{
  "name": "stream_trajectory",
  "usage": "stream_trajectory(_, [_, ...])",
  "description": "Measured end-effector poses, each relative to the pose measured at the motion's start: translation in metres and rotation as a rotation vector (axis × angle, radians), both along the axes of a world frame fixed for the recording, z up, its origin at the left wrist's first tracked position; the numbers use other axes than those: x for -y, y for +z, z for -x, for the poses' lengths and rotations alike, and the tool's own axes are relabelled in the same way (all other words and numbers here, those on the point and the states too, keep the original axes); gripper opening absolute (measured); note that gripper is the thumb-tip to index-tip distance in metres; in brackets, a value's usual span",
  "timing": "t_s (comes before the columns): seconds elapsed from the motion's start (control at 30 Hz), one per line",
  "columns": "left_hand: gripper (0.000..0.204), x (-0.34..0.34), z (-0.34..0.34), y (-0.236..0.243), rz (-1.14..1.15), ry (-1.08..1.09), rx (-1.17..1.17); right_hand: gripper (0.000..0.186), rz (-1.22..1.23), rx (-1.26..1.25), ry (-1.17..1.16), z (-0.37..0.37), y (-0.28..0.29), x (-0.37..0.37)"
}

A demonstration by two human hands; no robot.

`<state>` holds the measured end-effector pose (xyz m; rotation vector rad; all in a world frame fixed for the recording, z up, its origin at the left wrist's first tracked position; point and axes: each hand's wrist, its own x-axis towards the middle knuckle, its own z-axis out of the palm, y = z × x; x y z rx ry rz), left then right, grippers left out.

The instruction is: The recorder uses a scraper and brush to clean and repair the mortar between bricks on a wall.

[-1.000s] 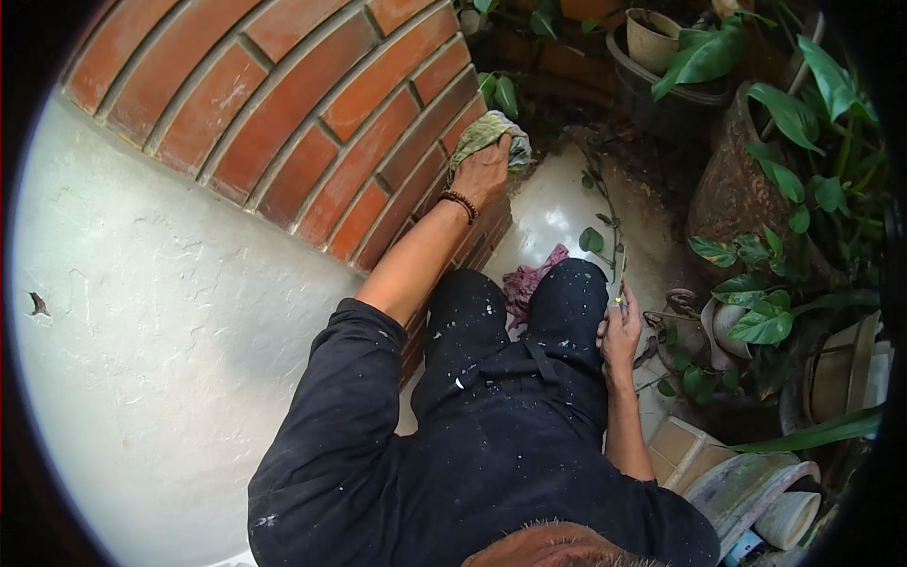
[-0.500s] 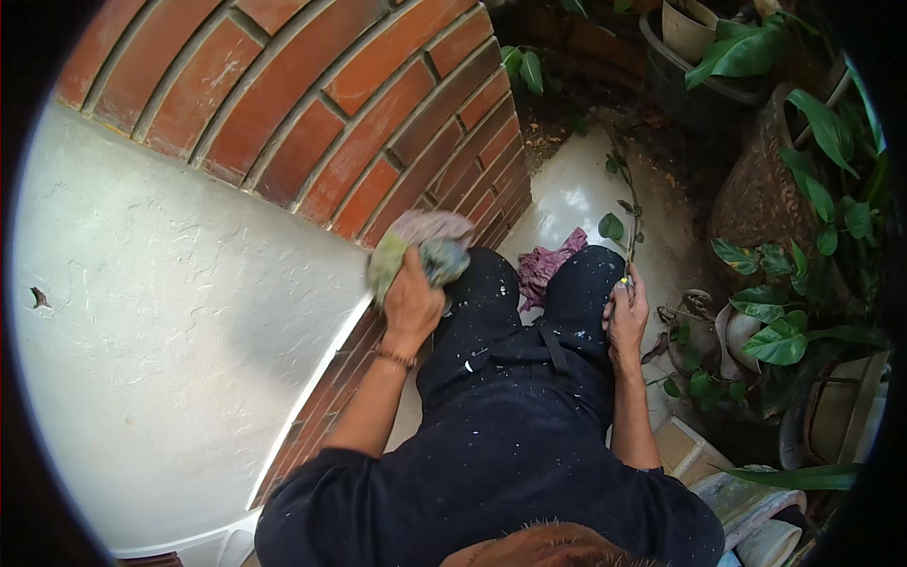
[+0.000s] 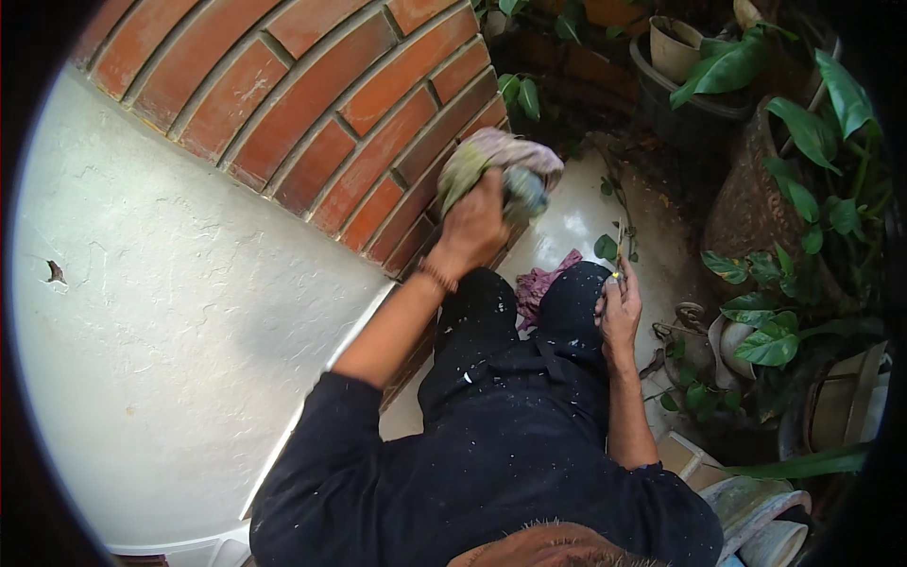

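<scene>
My left hand is closed around a crumpled, multicoloured rag, at the lower right part of the red brick wall. Motion blurs it, and whether the rag touches the bricks I cannot tell. Above my right knee, my right hand grips a thin, pointed tool with a yellow spot near the fingers. Its exact kind is too small to make out. Between my knees, a crumpled purple-pink cloth lies on the pale floor, partly hidden by my legs.
A white textured wall surface adjoins the bricks on the left, with a small chipped hole. Potted plants crowd the right side, and a vine trails on the floor. Stacked pots and a tile-like block stand at lower right.
My left hand has swept the rag up and to the right along the brick wall, its arm stretching farther out. The right hand keeps its hold on the thin tool, nearly still.
</scene>
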<state>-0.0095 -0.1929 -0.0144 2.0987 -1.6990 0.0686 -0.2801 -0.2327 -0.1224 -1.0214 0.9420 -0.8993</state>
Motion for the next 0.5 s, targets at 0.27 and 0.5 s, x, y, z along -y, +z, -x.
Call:
stream_trajectory(0.27, [0.027,0.112,-0.070,-0.012,0.146,-0.103,0.413,0.054,0.039,-0.021,-0.078,0.023,-0.006,-0.019])
stream_trajectory(0.5, [0.040,0.055,-0.038,0.002,0.045,0.055,0.262,0.055,-0.089,-0.098,-0.130,0.039,-0.015,-0.026])
